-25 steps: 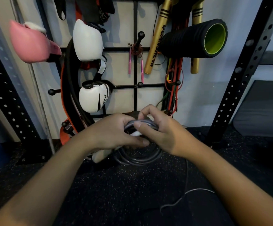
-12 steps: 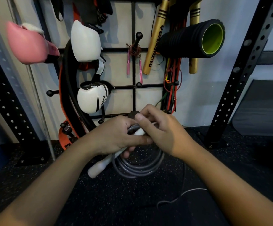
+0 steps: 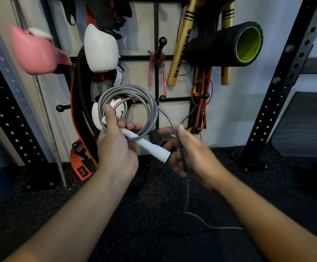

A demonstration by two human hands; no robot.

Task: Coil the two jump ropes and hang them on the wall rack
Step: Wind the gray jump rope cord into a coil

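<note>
The coiling step is in hand, and it is not yet finished. A grey jump rope [image 3: 133, 103] is held up in front of the wall rack [image 3: 156, 76] as a round bundle of several loops. The bundle and one white handle [image 3: 144, 143] are gripped together in the left hand [image 3: 116, 148], whose grip is closed around both, thumb pressed on the loops. The free run of the rope is pinched in the right hand [image 3: 189, 152], its grip closed on the cord; from there the tail [image 3: 206, 222] is seen to drop to the dark floor [image 3: 153, 205] and trail away to the right. A dark object sits behind the right fingers; what it is cannot be told.

A pink-handled rope [image 3: 156, 70] is already hung on a peg of the rack. As a judgement, the loose tail must next be drawn up and laid onto the bundle as further loops, kept even in size, before a free peg is sought.
</note>
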